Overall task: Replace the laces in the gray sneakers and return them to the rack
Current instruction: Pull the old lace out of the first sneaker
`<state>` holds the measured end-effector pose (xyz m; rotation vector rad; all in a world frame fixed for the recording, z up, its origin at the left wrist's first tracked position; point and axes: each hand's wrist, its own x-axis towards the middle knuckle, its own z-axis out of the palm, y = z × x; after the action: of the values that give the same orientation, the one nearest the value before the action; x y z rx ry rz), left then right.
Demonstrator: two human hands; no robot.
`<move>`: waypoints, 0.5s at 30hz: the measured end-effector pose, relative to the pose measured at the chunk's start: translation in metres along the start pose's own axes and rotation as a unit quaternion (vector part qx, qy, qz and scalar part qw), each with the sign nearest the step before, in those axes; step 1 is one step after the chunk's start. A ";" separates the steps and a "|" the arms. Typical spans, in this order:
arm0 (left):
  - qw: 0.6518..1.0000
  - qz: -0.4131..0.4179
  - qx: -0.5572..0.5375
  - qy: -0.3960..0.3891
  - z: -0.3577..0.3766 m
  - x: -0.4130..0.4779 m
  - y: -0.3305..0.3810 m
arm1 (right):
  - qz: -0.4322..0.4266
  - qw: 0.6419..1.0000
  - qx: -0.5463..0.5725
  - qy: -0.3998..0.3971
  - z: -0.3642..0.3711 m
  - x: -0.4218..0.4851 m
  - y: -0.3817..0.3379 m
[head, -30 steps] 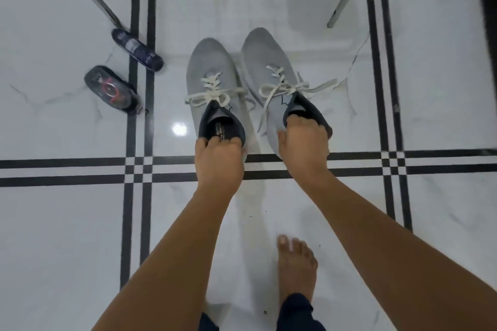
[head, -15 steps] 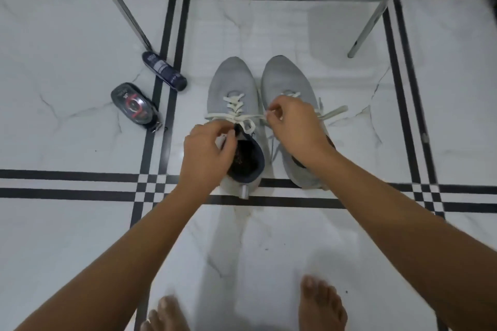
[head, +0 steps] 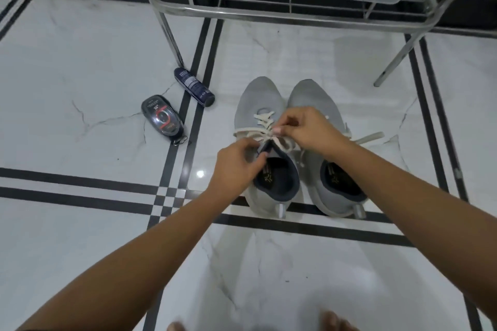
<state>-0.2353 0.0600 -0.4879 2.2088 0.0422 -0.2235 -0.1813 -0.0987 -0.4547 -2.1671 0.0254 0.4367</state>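
Left hand (head: 236,166) and right hand (head: 309,131) are pinched on the lace (head: 262,119), likely soft and floppy, best held near its ends.

The sneakers (head: 258,99) are light gray with dark navy linings; their laces (head: 265,122) are cream. The floor (head: 80,62) is white marble with gray veins, crossed by paired black stripes that meet in a checkered square. The rack (head: 269,12) is silver metal, the can (head: 193,86) navy with a white label, the oval case (head: 162,117) black with red.
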 end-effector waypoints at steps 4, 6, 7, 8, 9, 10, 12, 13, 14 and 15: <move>1.000 0.007 -0.007 0.011 0.000 0.000 -0.003 | 0.081 0.868 0.490 -0.009 -0.024 0.009 -0.013; 1.000 -0.004 -0.016 0.022 -0.001 -0.002 -0.002 | 0.113 0.861 0.496 0.007 -0.034 0.011 -0.013; 0.999 -0.009 -0.018 0.025 -0.001 -0.003 -0.002 | 0.124 0.903 0.411 0.026 -0.034 0.012 -0.010; 0.999 -0.011 -0.020 0.025 -0.001 -0.004 -0.001 | 0.123 0.949 0.288 0.045 -0.030 0.012 -0.006; 0.999 -0.010 -0.023 0.023 -0.001 -0.004 -0.001 | 0.111 0.980 0.156 0.055 -0.025 0.013 -0.003; 0.999 -0.007 -0.028 0.018 -0.001 -0.002 0.000 | 0.085 0.994 0.045 0.054 -0.020 0.014 0.001; 0.998 -0.007 -0.055 0.004 -0.003 0.005 0.002 | 0.010 0.991 -0.134 0.011 -0.012 0.018 0.009; 0.998 -0.012 -0.068 -0.006 -0.005 0.010 0.003 | -0.014 0.981 -0.196 -0.005 -0.010 0.019 0.009; 0.997 -0.020 -0.076 -0.021 -0.007 0.014 0.004 | -0.029 0.970 -0.239 -0.013 -0.009 0.018 0.007; 0.996 -0.029 -0.079 -0.035 -0.008 0.017 0.006 | -0.033 0.966 -0.254 -0.024 -0.009 0.015 0.004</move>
<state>-0.2170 0.0621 -0.4816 2.0420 0.0836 -0.3195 -0.1653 -0.1055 -0.4576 -2.6490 -0.2078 0.4968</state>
